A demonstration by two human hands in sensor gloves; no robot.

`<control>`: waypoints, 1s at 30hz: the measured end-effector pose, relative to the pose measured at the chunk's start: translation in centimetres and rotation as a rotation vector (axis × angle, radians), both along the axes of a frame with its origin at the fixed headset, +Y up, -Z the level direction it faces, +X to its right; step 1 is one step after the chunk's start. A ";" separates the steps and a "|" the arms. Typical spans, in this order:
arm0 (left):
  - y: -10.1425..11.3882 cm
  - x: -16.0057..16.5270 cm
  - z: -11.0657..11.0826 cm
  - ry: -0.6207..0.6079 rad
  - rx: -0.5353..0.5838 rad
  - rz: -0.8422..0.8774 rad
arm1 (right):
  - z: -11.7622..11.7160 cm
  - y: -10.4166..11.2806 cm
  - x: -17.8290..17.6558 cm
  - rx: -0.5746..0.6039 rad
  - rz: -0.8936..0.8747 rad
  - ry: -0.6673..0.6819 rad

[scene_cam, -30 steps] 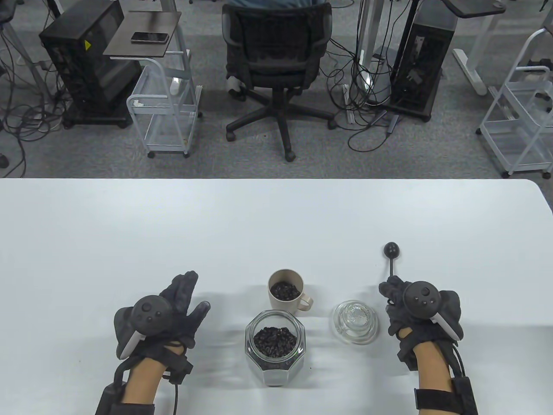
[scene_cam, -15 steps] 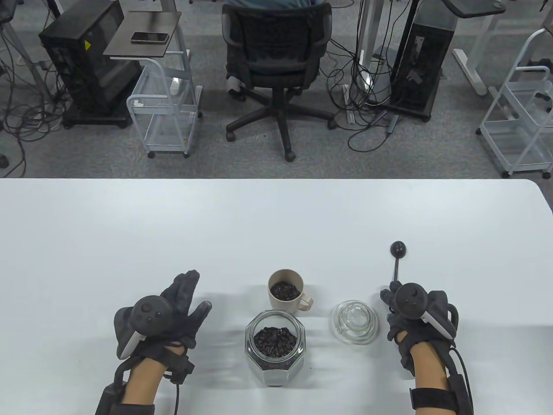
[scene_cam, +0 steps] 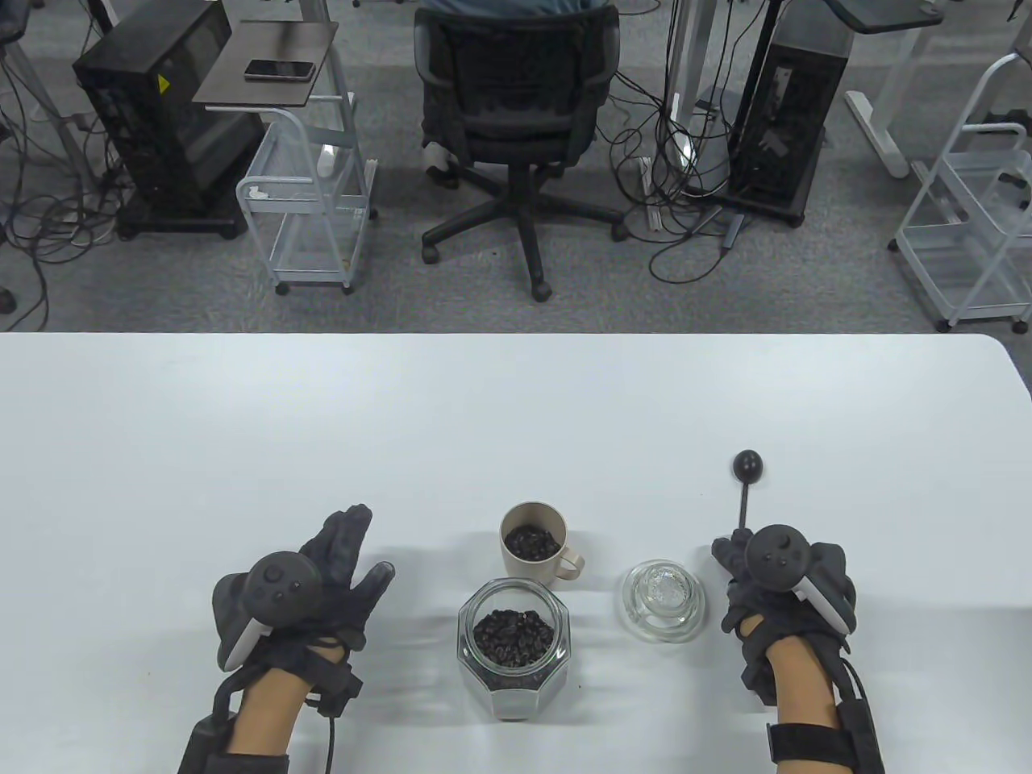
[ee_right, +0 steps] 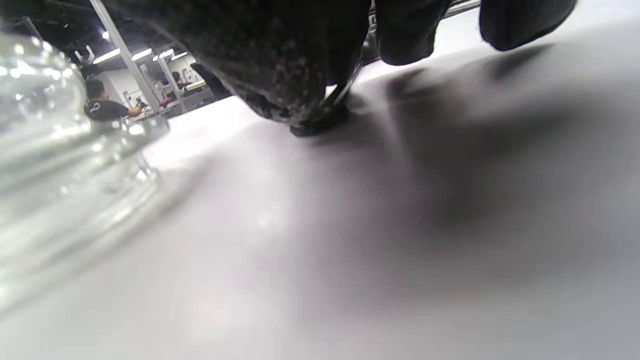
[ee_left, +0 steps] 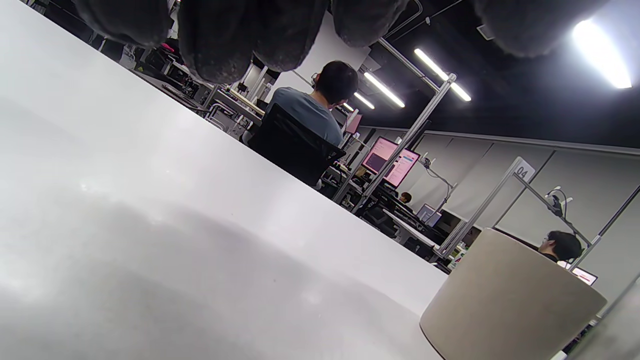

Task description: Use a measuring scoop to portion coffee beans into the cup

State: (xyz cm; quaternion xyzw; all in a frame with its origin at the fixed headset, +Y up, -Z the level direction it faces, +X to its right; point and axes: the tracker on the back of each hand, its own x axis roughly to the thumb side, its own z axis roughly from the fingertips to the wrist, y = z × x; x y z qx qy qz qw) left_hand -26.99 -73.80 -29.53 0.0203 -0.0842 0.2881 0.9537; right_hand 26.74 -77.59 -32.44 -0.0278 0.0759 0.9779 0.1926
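Beans (scene_cam: 530, 542) fill much of the beige cup (scene_cam: 532, 553), which stands on the white table (scene_cam: 484, 419) just beyond the open glass jar (scene_cam: 513, 646), itself holding a dark layer of beans. The cup's handle points toward the person's right. The black measuring scoop (scene_cam: 746, 488) lies to the right of both, its round bowl at the far end and its thin handle running back into the right hand (scene_cam: 778, 588), whose curled fingers (scene_cam: 730, 555) are closed round the handle's near end; in the right wrist view the handle end meets the table under that hand. Compared with a second ago, the scoop's bowl has shifted a little to the right and the handle now points more nearly straight away from the person, and the right hand has slid slightly right and nearer the person. The left hand (scene_cam: 322, 584) rests low over the table left of the jar, fingers straight and spread, holding nothing, just as it was a second earlier. The clear glass lid (scene_cam: 663, 601) sits on the table between the jar and the right hand, unmoved.
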 end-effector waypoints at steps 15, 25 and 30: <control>-0.1 -0.2 0.0 0.037 -0.002 -0.032 | 1.6 5.5 -4.4 0.196 -0.077 -0.003; -0.5 0.2 -0.1 0.030 -0.024 -0.046 | 2.3 6.3 -7.8 0.137 -0.084 0.103; -0.5 0.2 -0.1 0.025 -0.024 -0.041 | 2.3 5.6 -8.9 0.015 -0.077 0.136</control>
